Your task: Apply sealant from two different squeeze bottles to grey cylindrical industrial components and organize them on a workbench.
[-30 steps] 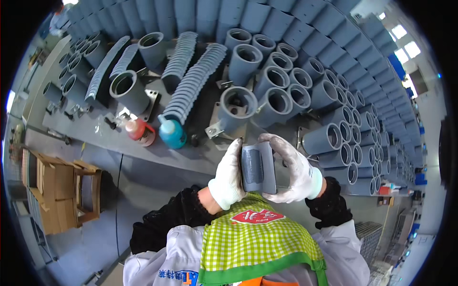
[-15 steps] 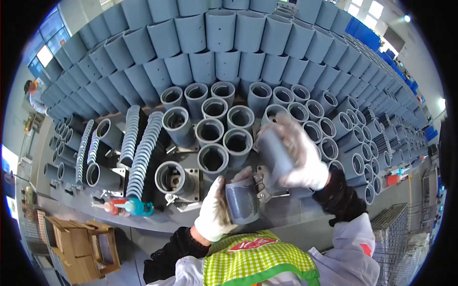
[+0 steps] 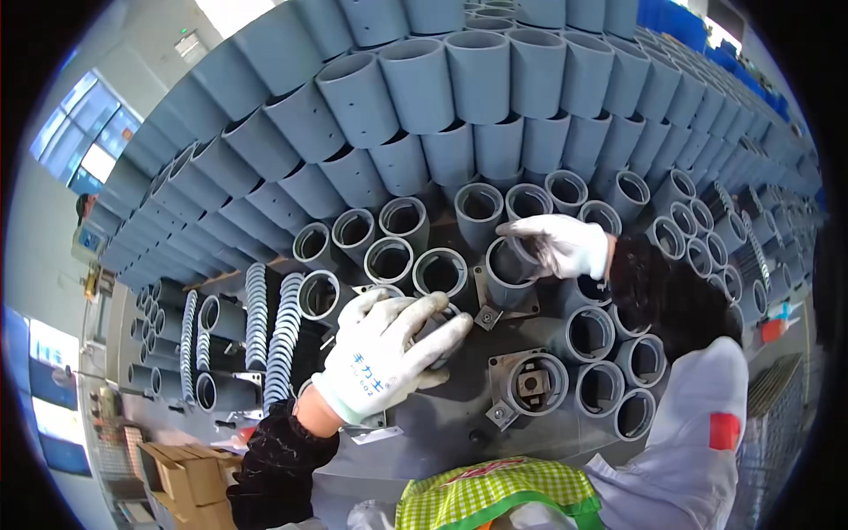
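Note:
My left hand, in a white glove, curves its fingers around a short grey cylinder, mostly hidden beneath them. It is among other upright cylinders near the middle of the table. Farther right, my gloved right hand has its fingers and thumb at the rim of another hollow grey cylinder. That cylinder stands upright on a metal plate. Nearer to me, an open-topped cylinder sits on a similar plate with a bolt at its corner; a metal fitting shows inside it.
Stacked grey cylinders form a high wall behind the table. More cylinders stand at the right. Rows of nested grey rings lie at the left. Cardboard boxes are below the table's left edge.
My left hand has gone from holding a cylinder near my apron to reaching forward over the group. The right hand has moved up and away to a standing cylinder. My view has shifted too.

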Action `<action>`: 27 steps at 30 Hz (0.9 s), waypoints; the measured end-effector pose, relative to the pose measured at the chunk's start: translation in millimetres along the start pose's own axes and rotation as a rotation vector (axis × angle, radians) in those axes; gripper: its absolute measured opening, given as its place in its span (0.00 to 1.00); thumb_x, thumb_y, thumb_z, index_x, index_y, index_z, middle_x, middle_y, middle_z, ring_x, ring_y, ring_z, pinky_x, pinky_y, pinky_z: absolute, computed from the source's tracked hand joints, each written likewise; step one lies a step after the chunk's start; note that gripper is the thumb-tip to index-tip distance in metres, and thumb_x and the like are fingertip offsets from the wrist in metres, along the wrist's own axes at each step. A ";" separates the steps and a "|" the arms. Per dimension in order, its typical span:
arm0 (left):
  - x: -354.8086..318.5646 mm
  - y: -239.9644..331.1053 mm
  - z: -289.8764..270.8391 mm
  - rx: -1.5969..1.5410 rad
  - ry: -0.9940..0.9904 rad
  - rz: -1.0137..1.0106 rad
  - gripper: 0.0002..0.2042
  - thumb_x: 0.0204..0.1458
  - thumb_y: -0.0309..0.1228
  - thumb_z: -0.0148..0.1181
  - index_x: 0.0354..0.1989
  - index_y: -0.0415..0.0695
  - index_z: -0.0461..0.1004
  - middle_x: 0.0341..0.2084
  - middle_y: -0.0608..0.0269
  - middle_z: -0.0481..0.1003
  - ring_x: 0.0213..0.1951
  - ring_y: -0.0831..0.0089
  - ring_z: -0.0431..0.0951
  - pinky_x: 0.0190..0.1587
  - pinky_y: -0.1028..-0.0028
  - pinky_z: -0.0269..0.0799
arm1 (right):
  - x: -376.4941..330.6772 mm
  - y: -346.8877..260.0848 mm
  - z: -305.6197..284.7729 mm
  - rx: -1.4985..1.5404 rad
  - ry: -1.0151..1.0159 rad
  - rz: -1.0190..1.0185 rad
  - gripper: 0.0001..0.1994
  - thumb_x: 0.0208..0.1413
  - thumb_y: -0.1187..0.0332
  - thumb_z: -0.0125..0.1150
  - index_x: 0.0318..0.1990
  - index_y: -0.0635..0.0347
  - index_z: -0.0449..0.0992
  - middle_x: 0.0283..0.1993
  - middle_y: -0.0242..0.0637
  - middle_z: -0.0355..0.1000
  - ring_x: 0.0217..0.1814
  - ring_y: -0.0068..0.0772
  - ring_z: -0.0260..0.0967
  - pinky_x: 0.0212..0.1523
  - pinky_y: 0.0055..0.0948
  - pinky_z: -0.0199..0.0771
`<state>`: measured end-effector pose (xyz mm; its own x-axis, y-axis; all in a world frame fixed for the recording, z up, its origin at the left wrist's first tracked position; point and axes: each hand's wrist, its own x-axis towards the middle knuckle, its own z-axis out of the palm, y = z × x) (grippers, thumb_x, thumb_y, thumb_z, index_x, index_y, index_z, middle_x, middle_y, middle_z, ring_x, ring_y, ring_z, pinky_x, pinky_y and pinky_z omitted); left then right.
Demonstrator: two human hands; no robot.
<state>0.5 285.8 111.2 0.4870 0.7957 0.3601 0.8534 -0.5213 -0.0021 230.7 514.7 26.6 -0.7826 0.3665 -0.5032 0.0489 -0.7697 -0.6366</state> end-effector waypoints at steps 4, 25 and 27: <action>18.4 -22.3 15.0 -0.276 0.004 -0.051 0.46 0.21 0.31 0.77 0.58 0.38 0.63 0.50 0.51 0.70 0.42 0.56 0.76 0.40 0.65 0.75 | 21.9 -23.0 13.6 -0.668 -0.001 0.024 0.17 0.59 0.63 0.55 0.52 0.61 0.73 0.33 0.35 0.73 0.25 0.25 0.71 0.25 0.26 0.76; 113.8 -24.8 123.4 -0.179 0.018 -0.077 0.27 0.45 0.44 0.63 0.53 0.45 0.73 0.56 0.47 0.67 0.51 0.46 0.69 0.54 0.57 0.66 | -69.2 7.4 -18.7 -0.651 0.244 -0.463 0.18 0.62 0.71 0.50 0.59 0.63 0.66 0.45 0.34 0.73 0.46 0.21 0.70 0.45 0.23 0.73; 106.2 -46.7 143.1 -0.225 0.309 -0.223 0.18 0.48 0.38 0.59 0.46 0.43 0.76 0.49 0.48 0.73 0.47 0.50 0.73 0.52 0.59 0.67 | -65.0 20.5 -23.3 -0.715 0.200 -0.563 0.20 0.60 0.72 0.52 0.60 0.63 0.65 0.47 0.37 0.73 0.50 0.23 0.69 0.50 0.26 0.72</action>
<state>39.0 438.7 16.0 0.1880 0.7847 0.5907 0.8526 -0.4289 0.2984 297.1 487.2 32.7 -0.6885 0.7228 -0.0597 0.1170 0.0294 -0.9927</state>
